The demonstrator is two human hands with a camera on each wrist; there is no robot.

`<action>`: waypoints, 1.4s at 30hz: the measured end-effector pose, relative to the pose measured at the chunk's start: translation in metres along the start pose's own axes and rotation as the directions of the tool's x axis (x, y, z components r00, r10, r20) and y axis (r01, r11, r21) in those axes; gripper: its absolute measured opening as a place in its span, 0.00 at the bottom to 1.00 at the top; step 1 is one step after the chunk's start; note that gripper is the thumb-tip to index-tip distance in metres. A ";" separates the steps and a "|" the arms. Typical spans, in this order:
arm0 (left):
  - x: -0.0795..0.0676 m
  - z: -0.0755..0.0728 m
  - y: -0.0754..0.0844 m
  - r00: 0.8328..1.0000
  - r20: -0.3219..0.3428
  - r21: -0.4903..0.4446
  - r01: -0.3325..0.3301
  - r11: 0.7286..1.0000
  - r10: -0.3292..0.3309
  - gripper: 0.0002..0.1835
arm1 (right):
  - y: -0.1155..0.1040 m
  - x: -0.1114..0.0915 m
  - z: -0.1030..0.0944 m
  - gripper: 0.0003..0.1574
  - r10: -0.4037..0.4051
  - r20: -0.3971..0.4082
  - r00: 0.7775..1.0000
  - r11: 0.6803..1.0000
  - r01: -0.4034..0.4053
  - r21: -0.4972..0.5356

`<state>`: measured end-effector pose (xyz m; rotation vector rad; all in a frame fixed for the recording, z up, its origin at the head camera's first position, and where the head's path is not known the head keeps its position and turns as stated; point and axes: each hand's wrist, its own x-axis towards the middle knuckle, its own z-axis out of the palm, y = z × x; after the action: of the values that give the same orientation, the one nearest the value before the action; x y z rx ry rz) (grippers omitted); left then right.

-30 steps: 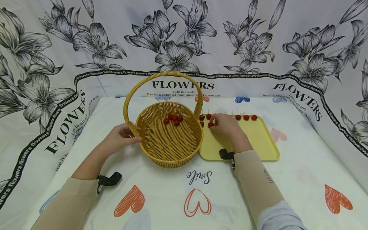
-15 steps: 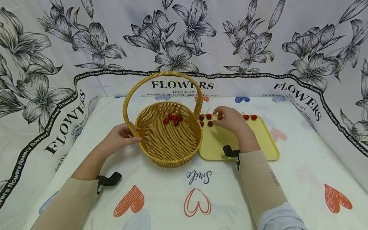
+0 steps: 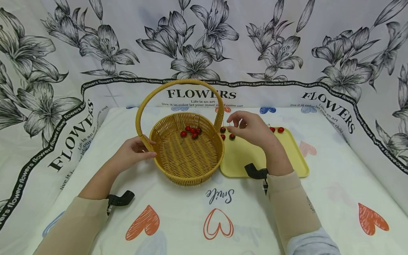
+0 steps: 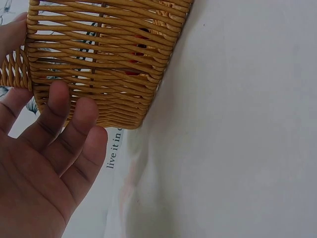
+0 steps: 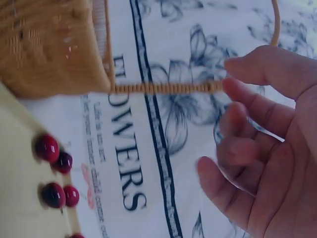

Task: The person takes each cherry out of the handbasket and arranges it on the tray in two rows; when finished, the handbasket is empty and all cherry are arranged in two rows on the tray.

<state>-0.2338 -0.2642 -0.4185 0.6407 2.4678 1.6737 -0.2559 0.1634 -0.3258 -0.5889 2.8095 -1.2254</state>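
Observation:
My left hand [image 3: 134, 151] grips the foot of the handle of a yellow wicker basket [image 3: 189, 179], thumb and index finger either side of it; the other fingers lie near the wall in the left wrist view. Several red cherries [image 3: 194, 135] sit at the back inside. My right hand [image 3: 251, 129] hovers above the left back part of a yellow tray [image 3: 242, 163]. Its fingers are loosely bent, with nothing seen between thumb and index finger in the right wrist view. Below the fingertips, several cherries [image 3: 232, 136] lie on the tray. The hand hides part of the back row.
More cherries [image 3: 280, 130] lie along the tray's back edge, right of the hand. The basket's tall handle [image 3: 180, 82] arches over its opening, and its right side stands against the tray. A white cloth [image 3: 178, 216] covers the table; a flower-printed curtain [image 3: 197, 42] hangs behind.
My right hand has left the cherry it was touching on the tray, moved right and back, then risen slightly leftward. That cherry stays on the tray. The left hand and basket keep still.

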 end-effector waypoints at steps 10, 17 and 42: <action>-0.002 -0.005 -0.001 1.000 -0.006 -0.012 0.001 1.000 -0.001 0.19 | -0.043 0.024 0.030 0.13 -0.087 0.033 0.996 0.984 0.080 0.160; -0.002 -0.003 -0.001 1.000 -0.008 -0.025 0.010 1.000 -0.010 0.19 | -0.065 0.076 0.065 0.16 -0.127 0.224 0.966 0.992 0.129 0.006; -0.001 -0.001 -0.001 1.000 -0.008 -0.003 0.022 1.000 -0.022 0.19 | -0.055 0.130 0.138 0.10 0.056 0.535 0.843 0.859 0.232 -0.456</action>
<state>-0.2335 -0.2657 -0.4196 0.6048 2.4686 1.6746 -0.3356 -0.0129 -0.3647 -0.9224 2.5919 -0.2143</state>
